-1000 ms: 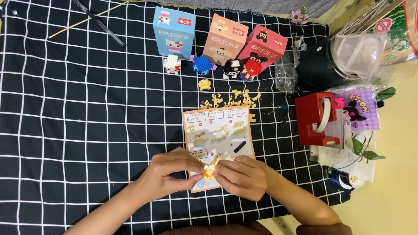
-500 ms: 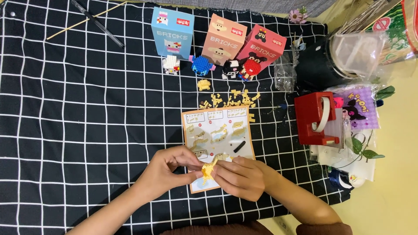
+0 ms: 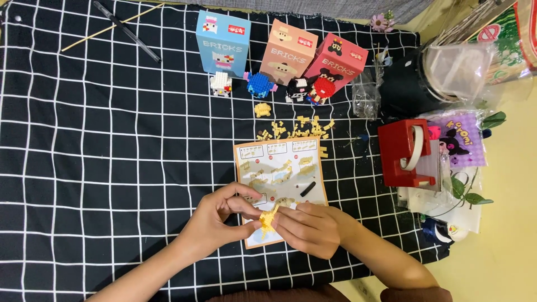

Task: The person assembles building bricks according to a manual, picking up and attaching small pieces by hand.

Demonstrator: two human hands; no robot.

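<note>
1. A black cloth with a white grid (image 3: 100,156) covers the table, and all the things lie on it.
2. The left hand (image 3: 215,221) and the right hand (image 3: 307,229) meet at the lower middle of the cloth; both pinch one small yellow brick model (image 3: 268,218) between their fingertips, so the hands are together and clamped on it.
3. Under the hands lies an instruction sheet (image 3: 279,170), and a small black piece (image 3: 307,189) rests on it.
4. At the far edge three boxes stand in a row: a blue box (image 3: 222,42), an orange box (image 3: 288,53) and a pink box (image 3: 342,59).
5. To the right of the sheet stands a red tape dispenser (image 3: 405,154).
6. Just in front of the boxes stand finished brick figures: a white figure (image 3: 220,84), a blue figure (image 3: 260,85) and a red and black figure (image 3: 313,89).
7. Loose yellow bricks (image 3: 296,128) lie scattered between the figures and the sheet.
8. A black pen (image 3: 126,31) and a thin wooden stick (image 3: 112,27) lie crossed at the far left corner.
</note>
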